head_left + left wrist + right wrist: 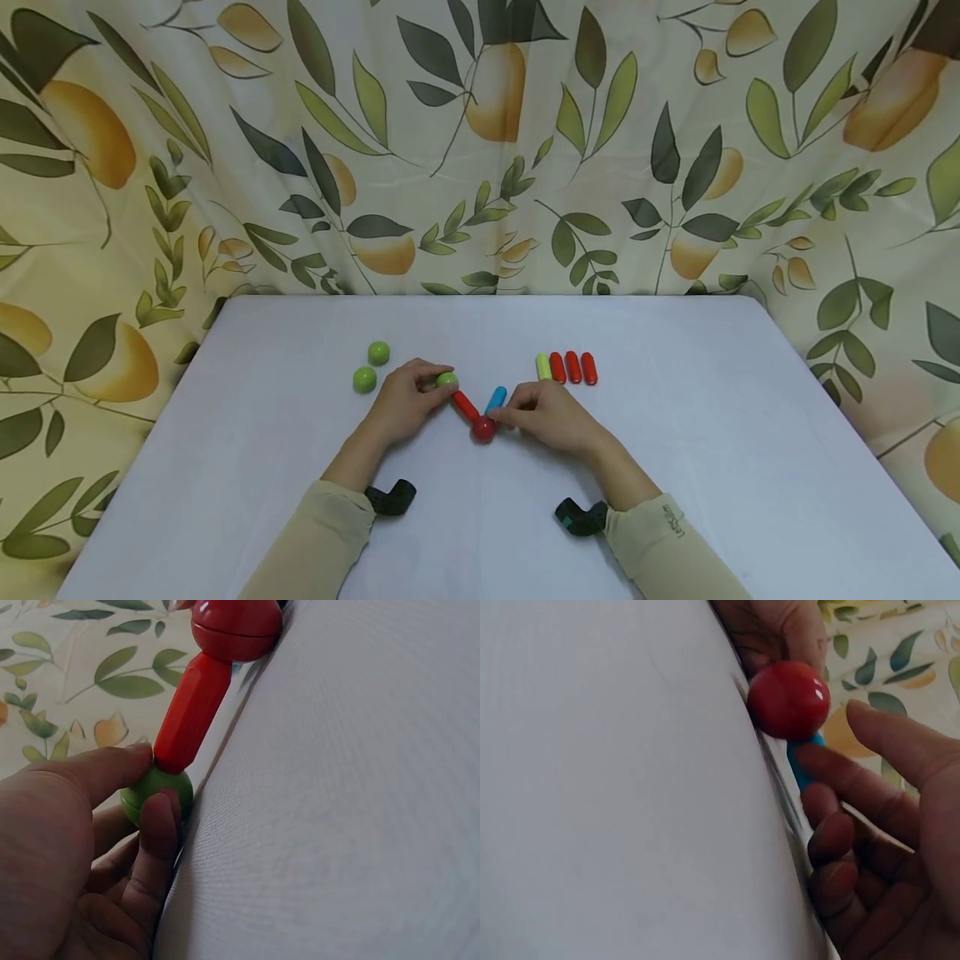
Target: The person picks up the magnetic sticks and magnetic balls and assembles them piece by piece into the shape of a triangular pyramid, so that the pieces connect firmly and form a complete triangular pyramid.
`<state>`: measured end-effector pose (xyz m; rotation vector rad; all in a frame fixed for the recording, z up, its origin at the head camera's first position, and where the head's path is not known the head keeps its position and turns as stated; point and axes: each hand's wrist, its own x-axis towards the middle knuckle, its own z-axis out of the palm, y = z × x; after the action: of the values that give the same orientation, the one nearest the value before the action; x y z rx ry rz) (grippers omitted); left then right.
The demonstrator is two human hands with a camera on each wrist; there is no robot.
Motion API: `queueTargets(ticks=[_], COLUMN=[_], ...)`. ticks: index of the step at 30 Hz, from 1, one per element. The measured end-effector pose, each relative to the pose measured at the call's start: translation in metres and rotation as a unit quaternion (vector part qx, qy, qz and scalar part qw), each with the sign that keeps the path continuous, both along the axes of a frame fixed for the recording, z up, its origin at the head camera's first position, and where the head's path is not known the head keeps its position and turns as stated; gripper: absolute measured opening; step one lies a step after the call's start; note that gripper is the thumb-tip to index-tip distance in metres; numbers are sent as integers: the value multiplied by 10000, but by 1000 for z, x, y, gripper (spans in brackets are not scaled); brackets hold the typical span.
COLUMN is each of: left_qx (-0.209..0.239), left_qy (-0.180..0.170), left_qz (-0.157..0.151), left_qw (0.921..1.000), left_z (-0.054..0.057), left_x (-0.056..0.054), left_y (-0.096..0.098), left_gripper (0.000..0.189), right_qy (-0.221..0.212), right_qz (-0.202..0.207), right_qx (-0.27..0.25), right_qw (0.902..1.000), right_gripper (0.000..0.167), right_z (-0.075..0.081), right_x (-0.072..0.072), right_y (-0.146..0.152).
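A red ball (483, 430) lies on the table, joined to a red rod (465, 406) whose far end meets a green ball (447, 380). My left hand (405, 402) pinches that green ball (154, 796) between thumb and fingers. From the red ball (789, 700) a blue rod (497, 398) points away to the upper right; the two look joined. Beside it is my right hand (551, 414), its index fingertip at the blue rod (798, 769). In the right wrist view the thumb stands apart, and the other fingers are loosely bent.
Two loose green balls (378, 352) lie left of my left hand. Beyond my right hand, a yellow-green rod (543, 367) and three red rods (573, 367) stand in a row. A patterned curtain (480, 167) hangs behind the white table (300, 325).
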<state>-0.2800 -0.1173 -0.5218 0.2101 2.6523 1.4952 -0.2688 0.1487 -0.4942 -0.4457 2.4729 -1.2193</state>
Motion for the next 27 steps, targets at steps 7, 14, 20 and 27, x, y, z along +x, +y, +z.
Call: queueTargets(ticks=[7, 14, 20, 27], left_qx=[109, 353, 450, 469], left_qy=[-140, -258, -339, -437], left_qz=[9, -24, -18, -54], left_qw=[9998, 9990, 9984, 9979], left_z=[1, 0, 1, 3], left_x=[0, -1, 0, 1], left_y=[-1, -2, -2, -1], left_gripper=[34, 35, 33, 30], right_qy=[639, 1202, 1209, 605], right_qz=[-879, -1408, -2002, -2278], right_qx=[96, 535, 748, 1204], right_qw=[9940, 9812, 9694, 9643], right_gripper=[10, 15, 21, 38], right_z=[15, 23, 25, 28], right_x=[-7, -16, -22, -25], right_y=[17, 36, 54, 71])
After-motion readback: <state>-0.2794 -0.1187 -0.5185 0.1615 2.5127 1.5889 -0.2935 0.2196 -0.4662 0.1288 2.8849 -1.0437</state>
